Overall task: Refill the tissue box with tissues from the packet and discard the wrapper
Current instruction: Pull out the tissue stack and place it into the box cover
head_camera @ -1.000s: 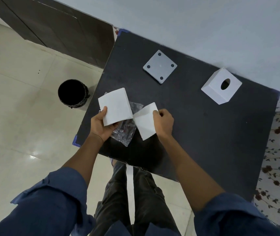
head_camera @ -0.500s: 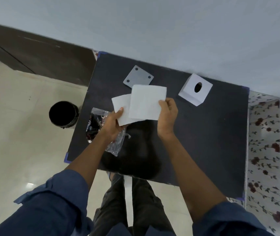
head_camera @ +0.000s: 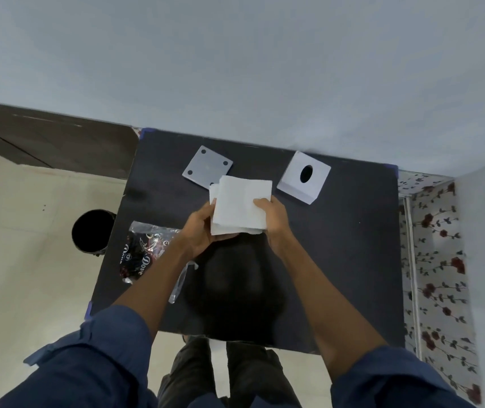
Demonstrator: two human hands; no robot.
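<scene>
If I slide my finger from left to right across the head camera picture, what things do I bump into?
Black bin on the floor → plastic wrapper on the table → grey square plate → stack of tissues held in both hands → white tissue box → flowered cloth.

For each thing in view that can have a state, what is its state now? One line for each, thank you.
White stack of tissues: out of the packet, held above the table by both hands.
White cube tissue box: tilted on the table, oval hole showing.
Grey square base plate: off the box, flat.
Clear plastic wrapper: emptied, lying on the table.
Black round bin: open, on the floor.
Left hand: grips the stack.
Right hand: grips the stack.
</scene>
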